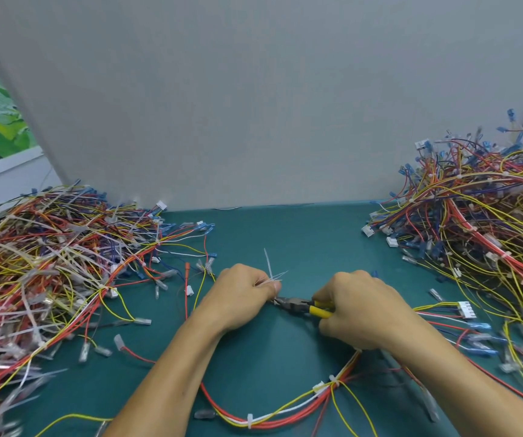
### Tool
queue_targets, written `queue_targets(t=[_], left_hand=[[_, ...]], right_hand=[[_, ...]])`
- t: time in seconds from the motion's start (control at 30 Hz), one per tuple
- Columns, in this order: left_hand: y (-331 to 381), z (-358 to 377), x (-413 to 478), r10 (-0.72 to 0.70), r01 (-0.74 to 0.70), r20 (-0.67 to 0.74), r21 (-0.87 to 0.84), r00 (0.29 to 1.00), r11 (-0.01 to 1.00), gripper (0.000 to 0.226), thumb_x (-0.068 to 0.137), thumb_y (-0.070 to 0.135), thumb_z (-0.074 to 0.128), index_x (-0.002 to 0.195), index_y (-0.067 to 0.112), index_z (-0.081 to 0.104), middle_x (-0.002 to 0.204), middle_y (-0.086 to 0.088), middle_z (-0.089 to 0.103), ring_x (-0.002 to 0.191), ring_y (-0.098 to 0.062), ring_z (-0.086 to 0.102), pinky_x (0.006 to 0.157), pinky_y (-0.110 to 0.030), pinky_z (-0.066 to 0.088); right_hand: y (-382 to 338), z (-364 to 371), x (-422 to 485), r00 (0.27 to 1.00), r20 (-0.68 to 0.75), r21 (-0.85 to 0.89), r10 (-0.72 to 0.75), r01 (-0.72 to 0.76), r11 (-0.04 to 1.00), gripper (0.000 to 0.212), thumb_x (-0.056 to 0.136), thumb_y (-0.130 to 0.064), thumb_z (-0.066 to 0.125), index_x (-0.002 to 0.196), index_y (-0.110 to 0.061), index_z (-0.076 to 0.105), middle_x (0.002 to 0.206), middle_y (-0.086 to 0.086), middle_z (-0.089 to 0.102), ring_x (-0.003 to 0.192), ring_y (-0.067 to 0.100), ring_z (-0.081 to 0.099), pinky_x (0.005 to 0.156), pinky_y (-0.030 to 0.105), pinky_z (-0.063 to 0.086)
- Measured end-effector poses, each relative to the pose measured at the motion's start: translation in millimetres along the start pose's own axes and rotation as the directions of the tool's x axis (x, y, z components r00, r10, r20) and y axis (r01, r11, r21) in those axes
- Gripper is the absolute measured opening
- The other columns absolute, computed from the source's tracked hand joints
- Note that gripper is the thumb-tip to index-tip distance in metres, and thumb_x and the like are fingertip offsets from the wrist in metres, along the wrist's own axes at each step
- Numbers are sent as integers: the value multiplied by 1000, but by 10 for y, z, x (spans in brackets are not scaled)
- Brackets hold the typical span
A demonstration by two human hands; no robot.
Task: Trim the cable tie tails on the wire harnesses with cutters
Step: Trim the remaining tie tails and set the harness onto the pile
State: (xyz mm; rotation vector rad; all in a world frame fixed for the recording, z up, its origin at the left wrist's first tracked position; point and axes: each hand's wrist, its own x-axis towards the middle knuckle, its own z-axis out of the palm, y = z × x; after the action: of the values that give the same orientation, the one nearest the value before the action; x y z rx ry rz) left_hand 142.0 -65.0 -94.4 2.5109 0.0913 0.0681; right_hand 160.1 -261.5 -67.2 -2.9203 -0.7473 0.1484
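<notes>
Yellow-handled cutters (304, 306) are gripped in the right hand (361, 313), their dark tip set just beside the left hand (241, 294), in whose curled fingers clear cable tie tails (271, 269) are pinched. A tied harness (285, 408) is looped on the green bench (301, 234) below the forearms, and heaps of harnesses are piled at left (49, 263) and right (481, 216).

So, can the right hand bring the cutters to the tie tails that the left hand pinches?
Probably yes. The right hand grips the cutters, whose nose is close to the fingers of the left hand. The tie tails stick up free above those fingers. Nothing lies between them.
</notes>
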Motion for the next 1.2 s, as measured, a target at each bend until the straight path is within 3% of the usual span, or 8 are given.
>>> queue_targets(t=[0.17,0.3,0.5,0.63,0.93,1.0,1.1,1.2], left_hand=[[10,-8,1,-5,5,-2,11,1000,1000,46,93,39,53,57,12,41,54,0,27,53,-17,27,49,-31,18],[9,-5,-2,-6,6,-13,4,1000,1000,49,93,38,53,55,14,35,53,1,25,52,-16,25,50,-33,18],[9,-6,-9,-10,10,-20,-16,1000,1000,45,93,38,52,69,0,57,57,-3,32,58,-18,30,54,-34,22],[16,-6,-21,-21,21,-24,-27,999,999,43,93,37,52,68,2,58,58,-3,35,60,-20,33,55,-33,25],[-7,10,-3,-3,1,-48,-36,999,999,42,94,36,49,75,1,63,62,-7,43,62,-19,38,57,-33,29],[-19,5,-5,-13,9,-53,-67,998,998,38,93,35,50,74,6,66,59,-1,46,61,-15,41,57,-30,31],[-2,-58,-51,-82,70,-37,-253,996,965,30,80,37,50,58,20,63,47,10,43,52,-9,38,54,-29,29],[106,-181,-131,-119,104,-13,-396,993,912,22,68,33,44,52,22,54,45,11,43,51,-13,36,53,-28,26]], right_hand=[[-46,33,-6,999,-48,-66,-13,10,998,8,76,-28,58,80,-21,57,72,0,45,76,31,49,54,28,32],[-81,65,-10,993,-110,-128,-54,39,991,18,82,-26,56,97,-24,63,88,0,45,88,31,55,64,30,34],[-122,80,-30,984,-138,-236,-117,82,968,21,86,-19,50,104,-21,62,100,0,53,96,32,60,64,32,34],[-133,68,-40,984,-124,-266,-125,89,960,18,88,-20,51,102,-20,61,104,0,57,97,32,60,63,32,33],[-104,98,-38,987,-110,-211,-115,89,973,8,85,-20,52,91,-22,57,102,2,60,97,31,60,63,31,32],[-75,104,-26,988,-113,-187,-104,82,979,9,85,-22,53,92,-22,57,100,3,60,97,31,60,64,30,33],[11,48,-16,990,-138,-74,-27,17,997,10,83,-25,52,90,-21,57,81,5,50,88,35,57,64,31,36],[113,-108,-24,983,-173,33,62,-57,998,10,84,-29,53,89,-21,56,71,1,44,77,34,50,62,33,37]])
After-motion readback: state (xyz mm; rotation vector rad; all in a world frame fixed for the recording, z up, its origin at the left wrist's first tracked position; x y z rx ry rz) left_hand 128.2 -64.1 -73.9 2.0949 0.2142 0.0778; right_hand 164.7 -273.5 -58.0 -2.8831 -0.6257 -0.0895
